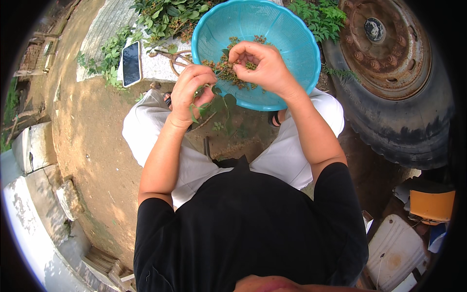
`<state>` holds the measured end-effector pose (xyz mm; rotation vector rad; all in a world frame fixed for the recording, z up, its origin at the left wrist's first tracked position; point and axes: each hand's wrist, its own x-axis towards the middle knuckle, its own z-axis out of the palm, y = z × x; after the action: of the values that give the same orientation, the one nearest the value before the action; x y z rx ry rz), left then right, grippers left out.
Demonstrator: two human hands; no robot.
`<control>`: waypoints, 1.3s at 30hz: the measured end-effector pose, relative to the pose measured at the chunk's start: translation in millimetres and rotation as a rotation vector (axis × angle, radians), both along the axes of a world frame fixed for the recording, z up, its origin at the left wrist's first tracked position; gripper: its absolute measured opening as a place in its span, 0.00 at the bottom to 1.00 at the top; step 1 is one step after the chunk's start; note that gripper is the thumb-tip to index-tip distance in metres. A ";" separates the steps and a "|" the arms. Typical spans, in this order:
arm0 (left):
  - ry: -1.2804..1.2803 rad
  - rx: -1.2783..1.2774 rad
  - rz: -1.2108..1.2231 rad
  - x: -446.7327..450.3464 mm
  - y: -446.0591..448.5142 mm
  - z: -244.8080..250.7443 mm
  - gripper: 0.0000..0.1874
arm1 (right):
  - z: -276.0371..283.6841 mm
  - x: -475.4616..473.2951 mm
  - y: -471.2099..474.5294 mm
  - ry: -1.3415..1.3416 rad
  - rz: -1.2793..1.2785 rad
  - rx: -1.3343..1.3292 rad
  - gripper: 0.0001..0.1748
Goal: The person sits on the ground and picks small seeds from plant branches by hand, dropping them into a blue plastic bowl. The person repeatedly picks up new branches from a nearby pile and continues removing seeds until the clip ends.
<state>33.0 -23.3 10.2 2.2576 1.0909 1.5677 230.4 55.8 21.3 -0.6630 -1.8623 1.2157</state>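
Note:
A turquoise plastic colander basket (297, 45) sits before me, between and just beyond my knees. Small green and reddish berries (239, 81) on short stalks lie in its bottom. At the near left rim, my left hand (193, 89) grips a leafy sprig (230, 101) whose green leaves hang below the fingers. My right hand (261, 65) is over the basket, thumb and forefinger pinched together at a berry cluster (223, 66) beside the left fingertips. The exact contact there is partly hidden by the fingers.
Rusty-handled scissors (175, 58) lie against the basket's left side on a pale stone slab (157, 69). A smartphone (131, 64) rests at the slab's left edge. Cut branches with berries (168, 18) are piled behind. A large truck tyre (397, 124) with a rusty wheel stands at right.

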 end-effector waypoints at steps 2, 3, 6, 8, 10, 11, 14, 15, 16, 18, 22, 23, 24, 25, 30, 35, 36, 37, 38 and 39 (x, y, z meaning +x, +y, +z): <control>-0.014 -0.008 0.009 3.7 -0.9 -1.6 0.16 | -1.0 -4.5 -2.3 -0.011 -0.070 0.069 0.09; -0.027 -0.009 0.028 5.5 -1.1 -2.2 0.16 | -1.3 -6.7 -3.7 -0.003 -0.102 0.092 0.10; -0.058 -0.010 0.083 11.1 -2.0 -2.2 0.16 | -2.0 -9.6 -10.1 -0.048 -0.168 0.079 0.09; -0.063 0.001 0.118 13.6 -0.8 -0.5 0.17 | -2.2 -13.1 -9.8 0.007 -0.170 -0.035 0.09; -0.070 0.024 0.124 14.7 0.9 1.6 0.17 | -3.8 -19.2 -11.5 0.144 -0.145 -0.262 0.10; -0.074 0.029 0.127 15.2 1.2 2.5 0.17 | -4.1 -20.3 -10.8 0.221 -0.117 -0.313 0.10; -0.064 0.036 0.122 14.3 2.2 3.6 0.17 | -4.1 -22.3 -9.5 0.351 -0.071 -0.463 0.10; -0.057 0.036 0.120 13.6 2.3 3.5 0.17 | -3.6 -22.0 -9.1 0.366 -0.067 -0.482 0.10; -0.050 0.036 0.120 12.7 2.4 3.2 0.17 | -3.1 -21.6 -9.1 0.382 -0.063 -0.502 0.10; -0.040 0.035 0.118 11.5 2.9 2.2 0.17 | -1.4 -17.2 -10.6 0.090 -0.192 -0.089 0.09; -0.065 0.019 0.124 11.9 3.4 -1.4 0.16 | -0.8 -17.6 -13.1 -0.029 -0.293 0.221 0.08; -0.070 0.007 0.127 11.9 3.2 -2.6 0.16 | -1.0 -18.0 -11.9 -0.016 -0.264 0.114 0.08; -0.077 -0.010 0.132 11.7 2.7 -4.0 0.15 | -1.4 -18.6 -10.7 0.017 -0.243 0.018 0.08; -0.106 -0.021 0.138 10.9 1.8 -5.6 0.14 | -2.1 -19.3 -9.2 0.025 -0.221 -0.107 0.08; -0.288 -0.119 0.165 -2.3 1.3 -14.6 0.08 | -0.1 7.7 18.1 0.486 -0.034 -0.545 0.08; -0.480 -0.203 0.058 -5.8 2.9 -17.8 0.09 | -0.3 15.5 24.9 0.305 -0.080 -0.367 0.10; -0.564 -0.273 0.054 -2.8 1.4 -17.5 0.09 | 0.9 14.6 23.7 0.231 -0.102 -0.313 0.10; -0.644 -0.337 0.041 0.2 -0.2 -16.8 0.09 | 2.7 13.9 22.0 0.147 -0.138 -0.268 0.10; -0.789 -0.410 -0.006 0.7 -1.8 -14.9 0.08 | 4.9 12.5 19.8 0.104 -0.206 -0.051 0.09; -0.899 -0.441 -0.036 2.2 -2.5 -13.4 0.08 | 7.4 11.3 17.1 0.051 -0.286 0.157 0.09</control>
<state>35.2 -25.8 -3.2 1.0734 0.9596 1.7923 241.7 72.9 28.7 -0.7728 -1.7310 0.8848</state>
